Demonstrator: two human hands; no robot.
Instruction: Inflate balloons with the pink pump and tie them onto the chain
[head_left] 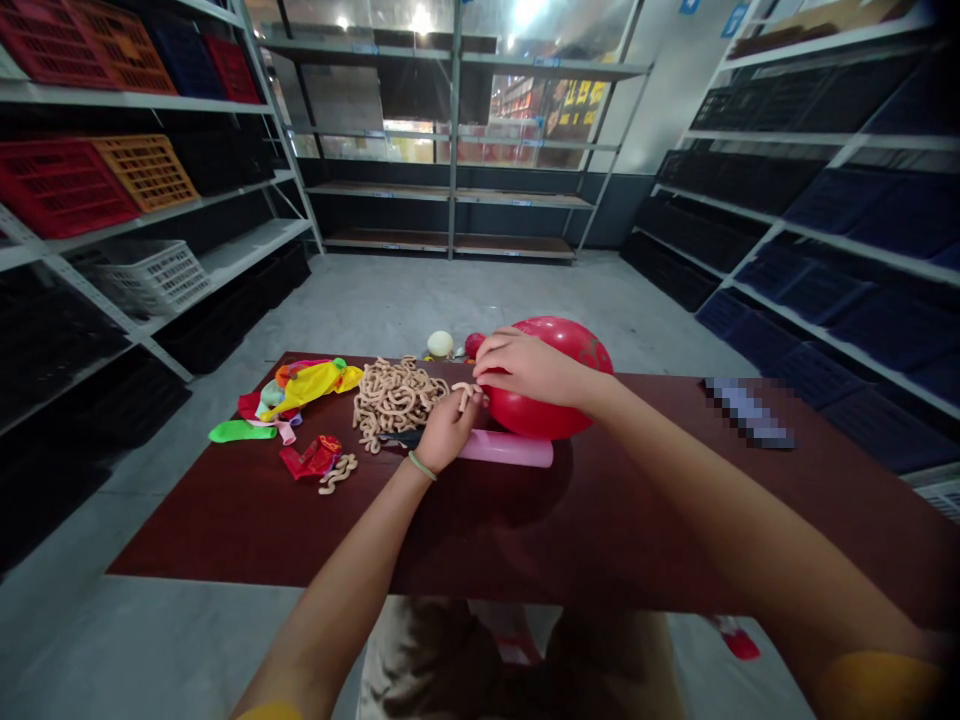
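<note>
My left hand, with a green band at the wrist, pinches a beige curly piece between thumb and fingers. Its tip meets the curled fingers of my right hand, which lies across the near side of an inflated red balloon. What the right fingers grip, if anything, is hidden. The balloon's neck does not show. Below my hands a pink cylinder, perhaps a hand pump, rests on the table; its left end is behind my left hand. A heap of similar beige curly pieces lies just left.
Limp balloons, including a yellow one, lie on the dark red table at left. Nearer sit a crumpled red balloon and loose curly pieces. A blurred flat item lies right. Crate-filled shelves flank the room.
</note>
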